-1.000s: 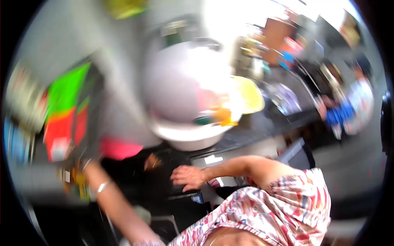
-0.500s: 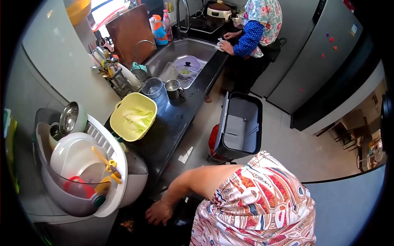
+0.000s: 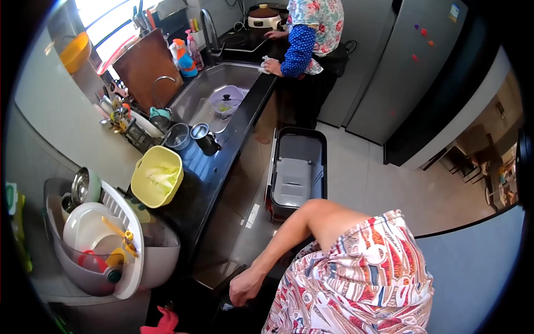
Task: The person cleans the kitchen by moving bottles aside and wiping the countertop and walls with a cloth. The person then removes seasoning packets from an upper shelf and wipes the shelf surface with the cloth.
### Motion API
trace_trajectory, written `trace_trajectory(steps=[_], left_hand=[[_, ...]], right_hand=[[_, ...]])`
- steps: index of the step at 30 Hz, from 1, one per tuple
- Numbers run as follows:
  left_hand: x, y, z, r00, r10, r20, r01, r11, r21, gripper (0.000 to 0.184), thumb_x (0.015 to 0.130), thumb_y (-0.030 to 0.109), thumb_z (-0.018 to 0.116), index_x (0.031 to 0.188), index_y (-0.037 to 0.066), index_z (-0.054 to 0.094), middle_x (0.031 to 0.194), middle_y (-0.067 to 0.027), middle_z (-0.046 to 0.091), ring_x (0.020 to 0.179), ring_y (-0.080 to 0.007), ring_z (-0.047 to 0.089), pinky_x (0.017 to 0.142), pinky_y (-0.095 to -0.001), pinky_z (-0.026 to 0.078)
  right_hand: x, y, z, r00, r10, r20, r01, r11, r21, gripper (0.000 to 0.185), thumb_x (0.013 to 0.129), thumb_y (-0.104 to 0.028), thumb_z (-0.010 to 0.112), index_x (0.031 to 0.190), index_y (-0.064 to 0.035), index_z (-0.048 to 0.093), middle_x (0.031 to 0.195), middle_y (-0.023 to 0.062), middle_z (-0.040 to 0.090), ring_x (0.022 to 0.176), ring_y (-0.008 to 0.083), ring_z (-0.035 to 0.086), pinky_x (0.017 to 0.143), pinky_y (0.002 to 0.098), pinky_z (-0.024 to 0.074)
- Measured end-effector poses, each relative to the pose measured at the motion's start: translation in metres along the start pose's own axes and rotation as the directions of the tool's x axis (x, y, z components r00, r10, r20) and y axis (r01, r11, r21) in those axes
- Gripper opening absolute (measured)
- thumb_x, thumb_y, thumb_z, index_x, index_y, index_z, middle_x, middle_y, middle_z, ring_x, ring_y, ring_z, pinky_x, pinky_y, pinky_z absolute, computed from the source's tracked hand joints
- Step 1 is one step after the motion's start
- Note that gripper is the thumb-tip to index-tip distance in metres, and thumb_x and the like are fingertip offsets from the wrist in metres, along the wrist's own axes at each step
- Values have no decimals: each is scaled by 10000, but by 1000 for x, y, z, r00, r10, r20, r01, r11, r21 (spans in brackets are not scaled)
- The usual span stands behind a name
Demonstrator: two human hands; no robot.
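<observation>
My right hand (image 3: 247, 286) hangs low at the bottom of the view, below the counter, its bare arm reaching down from a patterned sleeve. The fingers are curled in, and what they hold, if anything, is hidden. Just under it is a dark surface with a small pale-blue patch (image 3: 227, 306). A brown panel edge (image 3: 222, 280) lies close to its left. At the bottom edge a crumpled red thing (image 3: 159, 323), cloth or glove, pokes into view; what holds it is hidden. My left hand is outside the picture.
An open bin (image 3: 295, 172) stands on the floor. The black counter (image 3: 203, 192) carries a yellow basket (image 3: 142, 192) of leaves, a metal mug (image 3: 206, 142) and a dish rack (image 3: 136, 245). Beside the sink (image 3: 217, 72), a co-worker (image 3: 317, 33) holds a white cloth (image 3: 263, 65).
My right hand has gone from spread fingers on the dark surface to a curled shape. The red thing has come into view. The whole view has shifted, and the co-worker's far hand reaches towards the stove.
</observation>
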State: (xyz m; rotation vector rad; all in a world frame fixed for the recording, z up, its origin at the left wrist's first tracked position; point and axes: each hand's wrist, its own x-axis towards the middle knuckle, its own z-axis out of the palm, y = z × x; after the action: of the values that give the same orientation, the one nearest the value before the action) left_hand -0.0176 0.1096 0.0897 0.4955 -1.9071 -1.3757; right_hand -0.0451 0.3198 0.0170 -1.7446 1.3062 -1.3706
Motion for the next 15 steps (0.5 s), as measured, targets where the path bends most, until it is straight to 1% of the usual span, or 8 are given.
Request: trace_trajectory(steps=[1,3,5,6,9,11,13,15], left_hand=[[-3,1,5,1000,-6,6,6,1000,-23,396,862,264,478,1188,39,496,1158,-152,533,1099,-263,508,945,-350,407],[-10,5,10,999,-25,21,27,997,-69,394,865,269,478,1186,42,497,1156,-145,535,1096,-258,511,943,-349,409],[-17,10,17,998,-38,41,43,993,-111,392,868,275,478,1185,45,497,1155,-138,537,1093,-253,514,942,-348,411],[-21,11,22,998,-43,46,49,990,-133,391,869,278,478,1184,46,497,1154,-135,538,1092,-250,515,941,-348,413],[-36,20,42,996,-63,70,76,978,-195,389,874,287,478,1182,51,498,1151,-125,541,1088,-243,519,939,-347,416],[-44,25,53,994,-73,78,89,970,-226,387,877,292,479,1181,54,498,1150,-118,543,1085,-238,522,938,-346,419],[-57,34,71,993,-79,92,101,958,-268,386,880,298,479,1179,56,499,1148,-111,545,1082,-233,525,936,-346,421],[-70,44,93,991,-92,98,118,945,-306,384,882,304,479,1178,59,499,1147,-104,546,1079,-228,528,935,-345,423]], right_hand=[[-12,-11,-14,1000,5,-5,-5,1000,-8,178,818,-172,575,831,6,569,778,153,587,743,311,575,633,405,452],[-37,-31,-41,934,257,-247,-257,966,35,165,848,-155,554,874,7,572,792,134,602,700,295,576,629,386,453],[-67,-44,-64,790,140,-596,-280,948,-149,150,839,-150,562,861,-8,604,732,133,606,653,241,605,600,341,484],[-84,-56,-77,728,214,-652,-365,925,-103,145,846,-141,557,875,-6,601,743,130,605,648,234,602,594,333,483],[-132,-89,-101,525,299,-797,-509,860,-13,142,857,-124,551,916,-2,595,737,126,592,634,224,593,584,321,478],[-159,-102,-102,487,305,-818,-535,845,-4,161,861,-122,537,963,-8,589,710,119,586,636,213,595,589,323,476],[-183,-121,-98,350,414,-840,-603,786,135,181,864,-123,523,998,-17,583,683,101,582,633,198,595,589,316,474],[-206,-123,-87,314,477,-821,-593,774,223,187,871,-126,510,1017,-38,586,683,89,590,615,189,599,577,304,469]])
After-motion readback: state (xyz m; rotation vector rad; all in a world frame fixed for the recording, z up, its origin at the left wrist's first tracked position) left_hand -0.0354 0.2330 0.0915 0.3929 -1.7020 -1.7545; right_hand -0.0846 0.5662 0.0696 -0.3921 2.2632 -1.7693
